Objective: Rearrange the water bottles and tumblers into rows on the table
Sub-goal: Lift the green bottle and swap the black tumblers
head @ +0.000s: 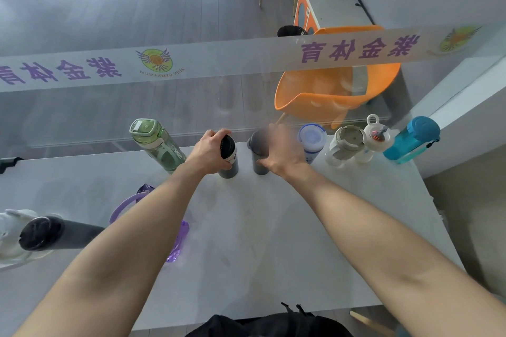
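Observation:
A row of bottles stands along the far edge of the white table [273,227]. My left hand [209,153] grips a dark tumbler with a black lid [229,157]. Beside it on the right, my right hand [284,153] is blurred with its fingers spread around a grey tumbler [257,154]; whether it holds the tumbler is unclear. Left of both stands a green bottle [157,143]. To the right stand a white bottle with a blue lid [312,142], a clear bottle with a beige lid [346,145], a small white bottle with a loop [376,137] and a teal bottle [410,139].
A purple clear bottle [178,241] lies partly under my left forearm. At the left edge stand a black bottle [52,232] and a white one [11,238]. A glass wall with a printed band rises behind the table, with an orange chair [328,96] beyond it.

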A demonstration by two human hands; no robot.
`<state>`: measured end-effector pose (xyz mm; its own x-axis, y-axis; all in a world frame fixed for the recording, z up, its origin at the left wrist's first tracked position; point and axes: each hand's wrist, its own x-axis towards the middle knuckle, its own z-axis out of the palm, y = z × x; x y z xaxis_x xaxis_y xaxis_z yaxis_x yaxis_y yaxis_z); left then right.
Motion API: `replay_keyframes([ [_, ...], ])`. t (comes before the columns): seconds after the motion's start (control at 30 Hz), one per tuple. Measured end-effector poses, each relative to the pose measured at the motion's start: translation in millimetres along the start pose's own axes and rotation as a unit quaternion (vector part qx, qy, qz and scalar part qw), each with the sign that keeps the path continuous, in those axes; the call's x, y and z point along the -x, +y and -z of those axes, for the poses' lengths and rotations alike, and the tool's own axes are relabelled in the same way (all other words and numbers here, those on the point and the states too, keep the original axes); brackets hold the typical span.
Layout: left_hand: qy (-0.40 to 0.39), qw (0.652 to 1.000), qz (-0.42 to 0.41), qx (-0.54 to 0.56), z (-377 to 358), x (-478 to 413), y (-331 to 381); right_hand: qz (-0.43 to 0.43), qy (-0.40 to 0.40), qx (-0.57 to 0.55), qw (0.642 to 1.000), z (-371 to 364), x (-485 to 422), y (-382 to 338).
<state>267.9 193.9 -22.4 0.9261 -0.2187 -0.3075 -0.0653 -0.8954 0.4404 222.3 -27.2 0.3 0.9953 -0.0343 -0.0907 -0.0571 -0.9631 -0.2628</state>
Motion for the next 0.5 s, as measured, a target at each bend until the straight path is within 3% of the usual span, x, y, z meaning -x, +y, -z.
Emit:
replay_keyframes([
  [0.33, -0.023, 0.999, 0.034, -0.011, 11.0, 10.6, 5.7, 0.054, 0.07, 0.045, 0.995, 31.7, 11.8, 2.6],
  [0.5, 0.039, 0.999, -0.022, -0.009, 39.6, 50.3, -3.3, 0.134, 0.173, -0.058, 0.974, 44.6, 26.6, -22.6],
])
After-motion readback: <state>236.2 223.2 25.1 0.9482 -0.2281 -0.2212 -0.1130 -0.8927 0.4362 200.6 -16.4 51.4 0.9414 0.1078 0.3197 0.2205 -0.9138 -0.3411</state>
